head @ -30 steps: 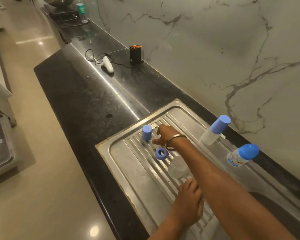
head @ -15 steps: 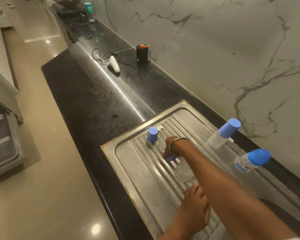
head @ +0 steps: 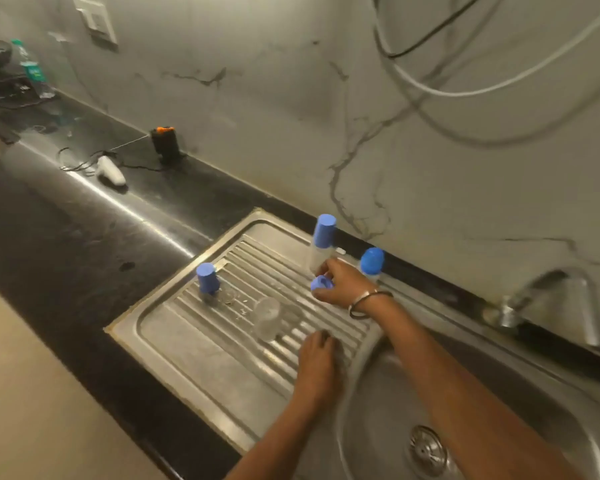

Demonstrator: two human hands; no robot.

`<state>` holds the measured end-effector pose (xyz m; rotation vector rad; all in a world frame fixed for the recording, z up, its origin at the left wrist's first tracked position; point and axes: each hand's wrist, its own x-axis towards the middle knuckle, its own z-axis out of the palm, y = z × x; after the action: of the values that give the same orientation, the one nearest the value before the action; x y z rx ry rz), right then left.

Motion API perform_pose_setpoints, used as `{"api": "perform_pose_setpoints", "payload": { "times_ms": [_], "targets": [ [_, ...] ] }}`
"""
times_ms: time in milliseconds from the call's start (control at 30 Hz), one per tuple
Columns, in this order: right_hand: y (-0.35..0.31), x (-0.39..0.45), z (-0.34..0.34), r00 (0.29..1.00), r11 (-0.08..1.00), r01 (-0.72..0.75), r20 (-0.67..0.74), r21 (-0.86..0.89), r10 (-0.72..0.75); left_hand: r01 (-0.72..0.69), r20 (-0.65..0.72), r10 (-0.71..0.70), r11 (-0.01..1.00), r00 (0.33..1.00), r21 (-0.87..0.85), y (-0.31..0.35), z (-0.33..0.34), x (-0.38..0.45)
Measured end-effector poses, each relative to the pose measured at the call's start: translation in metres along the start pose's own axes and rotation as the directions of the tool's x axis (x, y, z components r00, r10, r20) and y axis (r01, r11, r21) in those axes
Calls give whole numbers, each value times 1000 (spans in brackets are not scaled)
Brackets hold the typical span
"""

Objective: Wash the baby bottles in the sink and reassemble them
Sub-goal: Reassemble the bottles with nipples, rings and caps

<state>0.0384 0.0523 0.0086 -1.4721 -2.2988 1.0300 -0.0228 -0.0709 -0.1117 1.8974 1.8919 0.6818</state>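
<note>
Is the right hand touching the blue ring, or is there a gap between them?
Touching. The head view shows the right hand with its fingers closed around the blue ring, held just above the drainboard.

You're in a home kitchen, probably: a steel sink (head: pixel 499 393) with ribbed drainboard (head: pixel 201 344) set in a dark stone surface (head: pixel 84 237), tap (head: pixel 548 292) behind it.
</note>
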Motion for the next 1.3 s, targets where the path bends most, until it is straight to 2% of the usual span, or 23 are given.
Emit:
{"api": "perform_pose_setpoints", "payload": {
  "times_ms": [133,267,400,500,533,600,633,733,833,867,900,1067,1167,1300],
  "targets": [
    [64,-75,-12,991,988,-98,-81,121,108,-40,57,37,998,998,56,25,22,-4],
    [126,-155,-25,957,972,-198,-188,129,220,-50,154,19,978,988,201,56,43,-5],
    [164,-217,-43,928,936,-148,-283,318,243,7,162,-54,960,985,280,72,66,-11],
    [193,-244,-47,873,880,-195,-332,432,356,29,153,-77,956,985,292,84,77,-12],
    [203,-249,-40,867,874,-292,-278,388,413,39,155,-87,957,984,288,87,78,-13],
    [223,-257,-13,860,867,-491,-109,88,498,37,186,-90,962,978,270,92,81,-16],
    [229,-260,-1,844,848,-529,-96,15,528,40,187,-86,971,979,237,93,83,-19],
    [245,-254,12,850,868,-478,-177,136,496,7,184,-44,981,982,195,100,81,-16],
    [250,-262,21,787,797,-591,-127,123,603,-8,233,-27,989,972,149,99,87,-25],
    [251,-263,22,782,797,-580,-158,169,603,-14,250,-11,995,968,99,102,86,-29],
    [253,-263,22,797,807,-530,-170,262,579,-29,262,11,997,965,65,104,85,-30],
    [252,-257,23,842,820,-448,-141,356,521,-38,323,46,999,945,-34,109,88,-35],
    [254,-257,35,817,799,-472,-157,372,555,-56,345,83,994,935,-89,106,94,-40],
    [251,-254,36,831,821,-458,-164,341,531,-56,335,101,988,937,-141,109,95,-38]
  ]
}}
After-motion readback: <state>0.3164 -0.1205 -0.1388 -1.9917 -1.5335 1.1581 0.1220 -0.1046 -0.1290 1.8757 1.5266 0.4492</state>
